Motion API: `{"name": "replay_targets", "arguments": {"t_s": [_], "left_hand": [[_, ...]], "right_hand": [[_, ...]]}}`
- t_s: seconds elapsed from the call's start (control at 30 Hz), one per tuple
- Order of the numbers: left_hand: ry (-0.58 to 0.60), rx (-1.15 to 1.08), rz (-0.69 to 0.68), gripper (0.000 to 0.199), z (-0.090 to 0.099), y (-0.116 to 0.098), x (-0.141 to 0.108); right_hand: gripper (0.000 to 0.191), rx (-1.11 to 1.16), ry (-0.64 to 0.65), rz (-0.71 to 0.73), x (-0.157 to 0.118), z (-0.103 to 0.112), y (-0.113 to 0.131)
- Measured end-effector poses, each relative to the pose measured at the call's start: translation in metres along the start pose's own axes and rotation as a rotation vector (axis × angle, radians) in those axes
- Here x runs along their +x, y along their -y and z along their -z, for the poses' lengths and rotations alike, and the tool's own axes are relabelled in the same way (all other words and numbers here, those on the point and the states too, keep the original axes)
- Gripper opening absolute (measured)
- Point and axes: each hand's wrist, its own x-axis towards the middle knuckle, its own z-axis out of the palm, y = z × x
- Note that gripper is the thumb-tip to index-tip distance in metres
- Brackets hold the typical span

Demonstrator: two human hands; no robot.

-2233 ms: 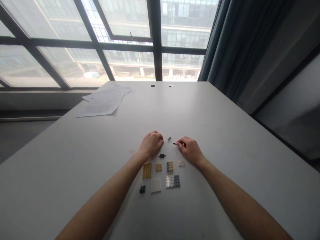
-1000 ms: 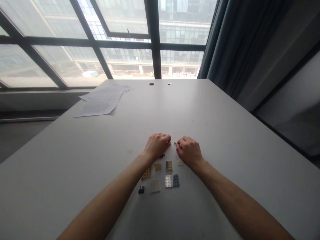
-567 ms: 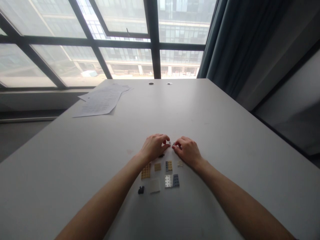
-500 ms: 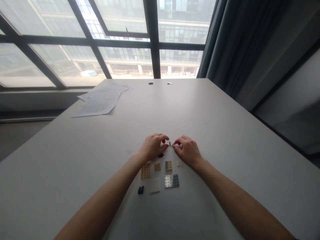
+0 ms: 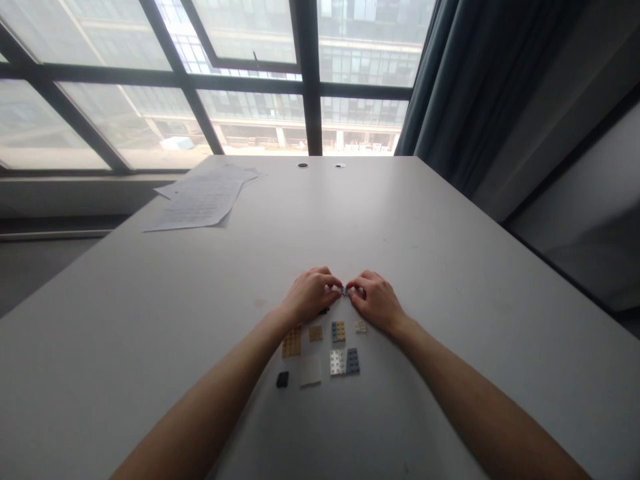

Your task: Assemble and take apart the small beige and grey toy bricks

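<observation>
Small grey building bricks [image 5: 344,291] are pinched between my two hands above the rows of parts. My left hand [image 5: 314,293] closes on their left side with thumb and fingertips. From the other side, my right hand [image 5: 374,299] grips them the same way. Just under the left hand lies a small black piece [image 5: 325,311], partly hidden. Nearer me are a tan plate [image 5: 291,342], partly covered by my left wrist, a small tan tile [image 5: 315,333], a grey-and-tan plate [image 5: 339,331] and a small cream piece [image 5: 361,327].
Closer to me lie a white plate [image 5: 337,362], a dark grey plate [image 5: 353,361], a pale flat tile [image 5: 311,371] and a black brick [image 5: 283,379]. Printed papers [image 5: 200,200] rest at the white table's far left. Windows stand behind, with a dark curtain [image 5: 450,87] on the right.
My left hand has moved right and closed its fingertips on the small grey piece. The grey bricks, apart before, are now together between both hands.
</observation>
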Motion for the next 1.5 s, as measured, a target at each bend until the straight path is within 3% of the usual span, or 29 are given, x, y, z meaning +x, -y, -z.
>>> {"name": "replay_targets", "arguments": {"t_s": [0.3,0.43,0.67,0.83,1.0,1.37,1.5], "left_hand": [[0.012,-0.079,-0.013,0.02,0.002,0.001,0.0],[-0.039,-0.117,0.01,0.023,0.009,0.008,-0.005],[-0.2,-0.12,0.101,0.023,0.031,0.041,-0.037],[-0.243,-0.142,0.183,0.026,0.031,0.054,-0.057],[-0.244,-0.17,0.185,0.026,0.027,0.054,-0.062],[-0.265,-0.17,0.195,0.024,0.026,0.05,-0.065],[-0.261,-0.155,0.177,0.023,0.023,0.052,-0.066]], "right_hand": [[0.016,0.042,-0.002,0.003,0.0,0.0,-0.002],[0.02,0.101,0.021,-0.012,0.001,0.002,-0.002],[0.023,0.047,0.041,-0.016,0.003,-0.002,-0.002],[0.016,0.061,0.085,0.053,0.002,0.0,0.001],[0.015,0.104,0.159,0.175,-0.002,0.002,0.003],[0.022,0.141,0.164,0.146,-0.002,0.003,0.003],[0.023,0.251,0.139,0.078,-0.002,0.004,0.002]]}}
